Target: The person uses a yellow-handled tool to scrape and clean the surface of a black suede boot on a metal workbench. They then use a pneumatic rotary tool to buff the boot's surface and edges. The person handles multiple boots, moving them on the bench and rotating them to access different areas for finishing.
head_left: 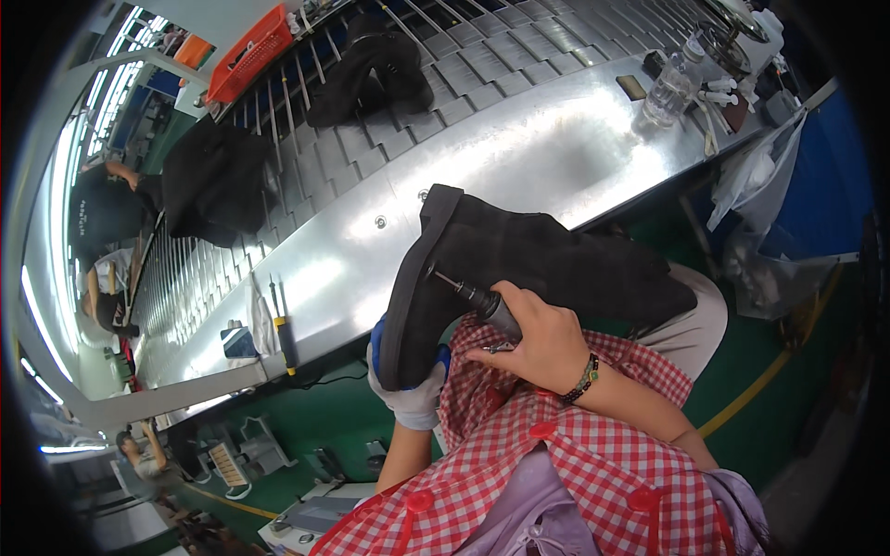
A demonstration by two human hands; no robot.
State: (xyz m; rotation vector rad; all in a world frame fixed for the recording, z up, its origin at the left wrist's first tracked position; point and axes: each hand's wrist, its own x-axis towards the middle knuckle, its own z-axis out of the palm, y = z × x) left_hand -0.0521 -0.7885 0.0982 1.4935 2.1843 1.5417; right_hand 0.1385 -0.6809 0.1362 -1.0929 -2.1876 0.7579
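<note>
The boot (547,259) appears matt and suede-like, the ledge (519,165) smooth, glossy metal, the bottle (669,100) clear plastic, the apron (464,456) cloth

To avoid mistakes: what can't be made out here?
Head view: whether the thin metal tip of the dark cylindrical tool touches the tall black boot; too small.
Head view: part of the white-and-blue-gloved left hand, hidden by the boot.
Head view: the boot's far side, hidden by its near side.
</note>
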